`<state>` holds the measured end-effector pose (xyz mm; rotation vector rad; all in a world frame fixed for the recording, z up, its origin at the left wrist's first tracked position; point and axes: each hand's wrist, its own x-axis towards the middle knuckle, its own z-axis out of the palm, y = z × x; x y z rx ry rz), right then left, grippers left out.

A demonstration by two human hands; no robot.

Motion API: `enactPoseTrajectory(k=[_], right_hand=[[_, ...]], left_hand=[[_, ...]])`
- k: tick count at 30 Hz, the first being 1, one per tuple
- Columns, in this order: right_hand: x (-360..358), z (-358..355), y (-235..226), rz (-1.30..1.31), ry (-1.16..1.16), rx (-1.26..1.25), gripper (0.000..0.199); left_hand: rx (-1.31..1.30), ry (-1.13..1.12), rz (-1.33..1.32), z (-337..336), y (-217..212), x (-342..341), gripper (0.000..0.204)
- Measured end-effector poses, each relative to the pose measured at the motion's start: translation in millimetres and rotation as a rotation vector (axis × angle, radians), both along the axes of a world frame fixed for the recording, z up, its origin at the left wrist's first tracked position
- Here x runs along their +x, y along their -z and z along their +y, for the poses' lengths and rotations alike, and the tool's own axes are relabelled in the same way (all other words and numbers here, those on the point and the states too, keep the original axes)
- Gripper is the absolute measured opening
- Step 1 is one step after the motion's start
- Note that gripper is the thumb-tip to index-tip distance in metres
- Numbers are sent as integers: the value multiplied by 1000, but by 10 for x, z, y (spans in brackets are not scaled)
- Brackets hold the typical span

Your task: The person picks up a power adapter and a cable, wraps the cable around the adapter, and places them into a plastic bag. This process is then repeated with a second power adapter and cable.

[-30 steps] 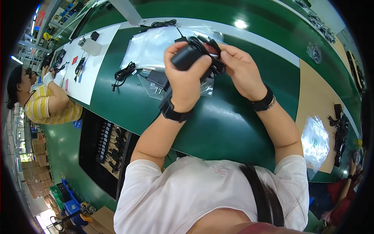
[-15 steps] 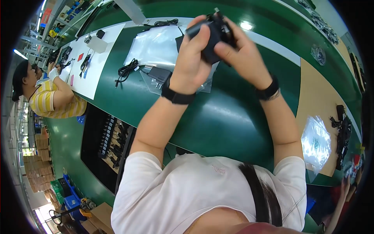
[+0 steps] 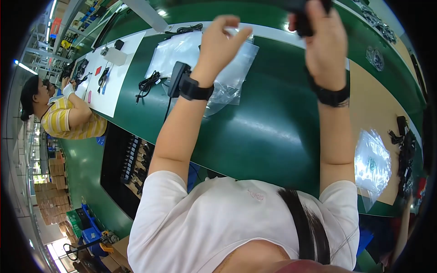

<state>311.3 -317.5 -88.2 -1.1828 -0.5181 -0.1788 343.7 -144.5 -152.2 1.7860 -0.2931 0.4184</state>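
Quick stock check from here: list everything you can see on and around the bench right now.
Black device: one, top edge, in the right hand.
Clear plastic bags: a pile, on the green table.
Black coiled cable: one, left of the bags.
Clear bag: one, on the tan mat at right.
White sheet: one, far left of the table.
Co-worker: one, striped yellow shirt, left.
Left hand: raised, fingers open, empty.
Right hand: raised, gripping the device.

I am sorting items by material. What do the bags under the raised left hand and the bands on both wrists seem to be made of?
Bags: thin clear plastic film, glossy, crinkled, see-through. Wrist bands: matte black, probably rubber or silicone; too small to be sure.
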Motion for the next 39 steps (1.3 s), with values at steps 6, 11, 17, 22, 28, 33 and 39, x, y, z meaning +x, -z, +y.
enactPoseTrajectory(k=[6,11,17,22,28,33,39], right_hand=[[85,-448,-258,-64,183,261,23],[55,-559,-289,-92,208,245,23],[102,-531,-264,-94,226,267,22],[38,-515,-273,-107,218,277,21],[53,-569,-321,-155,230,288,20],[33,-574,-322,-153,212,287,19],[95,-564,-275,-176,208,249,18]], left_hand=[[1019,-340,-25,-218,643,-234,43],[1222,-335,-59,-127,815,-89,24],[1165,-328,-208,-134,841,-122,25],[1092,-309,-102,-170,861,-169,25],[729,-443,57,-60,533,-114,21],[772,-487,47,154,350,-151,37],[326,-195,433,278,247,-196,30]])
